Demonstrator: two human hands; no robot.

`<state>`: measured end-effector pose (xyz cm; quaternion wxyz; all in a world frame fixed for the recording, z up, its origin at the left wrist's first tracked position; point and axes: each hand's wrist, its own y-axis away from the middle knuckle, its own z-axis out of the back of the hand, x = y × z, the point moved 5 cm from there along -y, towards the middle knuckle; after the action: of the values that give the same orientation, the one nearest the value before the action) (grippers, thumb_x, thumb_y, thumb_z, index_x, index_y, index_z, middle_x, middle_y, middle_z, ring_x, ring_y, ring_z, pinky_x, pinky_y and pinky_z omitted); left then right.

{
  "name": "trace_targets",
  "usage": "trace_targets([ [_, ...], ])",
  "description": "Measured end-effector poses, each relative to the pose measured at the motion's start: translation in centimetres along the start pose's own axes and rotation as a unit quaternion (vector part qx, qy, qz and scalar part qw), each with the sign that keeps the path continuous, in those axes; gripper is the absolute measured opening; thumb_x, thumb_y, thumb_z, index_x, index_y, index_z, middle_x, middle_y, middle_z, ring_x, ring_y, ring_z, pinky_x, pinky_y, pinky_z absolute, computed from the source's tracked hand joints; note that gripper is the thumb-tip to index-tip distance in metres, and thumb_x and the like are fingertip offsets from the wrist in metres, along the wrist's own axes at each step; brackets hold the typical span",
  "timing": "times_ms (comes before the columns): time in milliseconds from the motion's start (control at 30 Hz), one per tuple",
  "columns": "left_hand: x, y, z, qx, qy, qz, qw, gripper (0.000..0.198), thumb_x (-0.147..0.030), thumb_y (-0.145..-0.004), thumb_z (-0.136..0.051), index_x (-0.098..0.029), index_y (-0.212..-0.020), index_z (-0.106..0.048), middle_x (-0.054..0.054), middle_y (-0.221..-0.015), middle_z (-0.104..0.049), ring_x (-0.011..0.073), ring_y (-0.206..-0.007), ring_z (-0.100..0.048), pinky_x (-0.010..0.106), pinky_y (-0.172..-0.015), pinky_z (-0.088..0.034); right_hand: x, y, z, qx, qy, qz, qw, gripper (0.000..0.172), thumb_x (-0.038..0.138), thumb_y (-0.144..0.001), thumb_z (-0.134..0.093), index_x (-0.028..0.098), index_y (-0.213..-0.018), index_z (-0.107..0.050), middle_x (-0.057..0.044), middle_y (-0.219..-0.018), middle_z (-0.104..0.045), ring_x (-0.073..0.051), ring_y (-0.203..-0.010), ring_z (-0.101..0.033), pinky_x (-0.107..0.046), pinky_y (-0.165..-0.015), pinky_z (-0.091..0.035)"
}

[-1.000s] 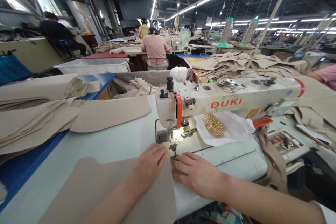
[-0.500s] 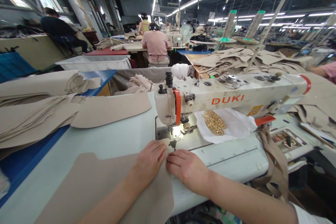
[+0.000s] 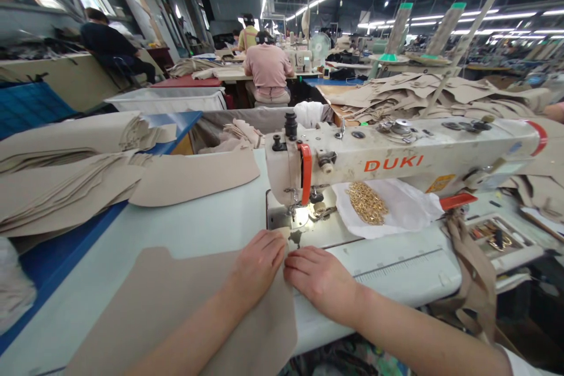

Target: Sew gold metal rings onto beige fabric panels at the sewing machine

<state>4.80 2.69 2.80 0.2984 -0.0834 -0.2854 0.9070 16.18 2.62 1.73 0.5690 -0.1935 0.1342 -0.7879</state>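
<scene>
A large beige fabric panel [image 3: 194,288] lies flat on the pale table, its right edge just in front of the sewing machine [image 3: 392,155]. My left hand [image 3: 259,261] rests on the panel near its upper right corner, fingers bent and pressed together at the edge. Opposite it, my right hand [image 3: 319,276] has its fingers curled closed against the same edge. The fingertips of both hands hide what exactly they pinch. Just beyond them are the lit needle plate [image 3: 277,218] and presser foot, with a small fabric corner showing by the left fingertips.
Stacked beige pieces [image 3: 57,188] lie at left, and a single cut piece [image 3: 198,179] behind the panel. Gold metal rings [image 3: 368,202] sit on a white cloth [image 3: 408,208] under the machine arm. A parts tray [image 3: 504,238] and hanging strap [image 3: 473,270] are at right.
The view has shifted slightly, so everything appears a little farther right. My hands keep nearly the same hold at the panel's edge.
</scene>
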Motion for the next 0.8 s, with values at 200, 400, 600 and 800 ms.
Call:
trace_targets([
  [200, -0.02, 0.08, 0.01, 0.008, -0.006, 0.008, 1.000, 0.036, -0.014, -0.097, -0.033, -0.015, -0.074, -0.060, 0.005, -0.076, -0.064, 0.0177, -0.076, -0.059, 0.032, -0.074, -0.053, 0.07, 0.14, -0.15, 0.003, -0.002, -0.002, 1.000, 0.008, 0.016, -0.090, -0.055, 0.012, -0.090, -0.063, -0.007, -0.101, -0.067, -0.020, -0.097, -0.057, -0.031, -0.089, -0.047],
  [400, -0.08, 0.06, -0.04, 0.009, -0.007, 0.008, 1.000, 0.036, -0.015, -0.097, -0.034, -0.015, -0.073, -0.060, 0.005, -0.074, -0.063, 0.0182, -0.076, -0.059, 0.032, -0.074, -0.053, 0.08, 0.12, -0.05, -0.002, -0.008, -0.002, 1.000, 0.008, 0.016, -0.090, -0.056, 0.012, -0.090, -0.063, -0.007, -0.100, -0.067, -0.020, -0.097, -0.057, -0.032, -0.089, -0.047],
  [600, -0.04, 0.08, -0.09, 0.010, -0.006, 0.005, 1.000, 0.035, -0.015, -0.097, -0.034, -0.014, -0.074, -0.061, 0.005, -0.077, -0.065, 0.0186, -0.078, -0.059, 0.033, -0.075, -0.054, 0.10, 0.04, 0.04, -0.005, -0.006, -0.002, 1.000, 0.006, 0.015, -0.088, -0.058, 0.011, -0.090, -0.063, -0.007, -0.099, -0.067, -0.020, -0.096, -0.057, -0.031, -0.088, -0.048],
  [800, 0.19, 0.09, 0.21, -0.010, 0.003, 0.020, 1.000, 0.034, -0.013, -0.096, -0.033, -0.015, -0.077, -0.060, 0.005, -0.077, -0.065, 0.0173, -0.077, -0.060, 0.031, -0.073, -0.054, 0.19, -0.09, 0.32, -0.007, -0.005, 0.005, 1.000, 0.008, 0.014, -0.089, -0.056, 0.012, -0.087, -0.063, -0.008, -0.101, -0.067, -0.020, -0.095, -0.057, -0.031, -0.086, -0.048],
])
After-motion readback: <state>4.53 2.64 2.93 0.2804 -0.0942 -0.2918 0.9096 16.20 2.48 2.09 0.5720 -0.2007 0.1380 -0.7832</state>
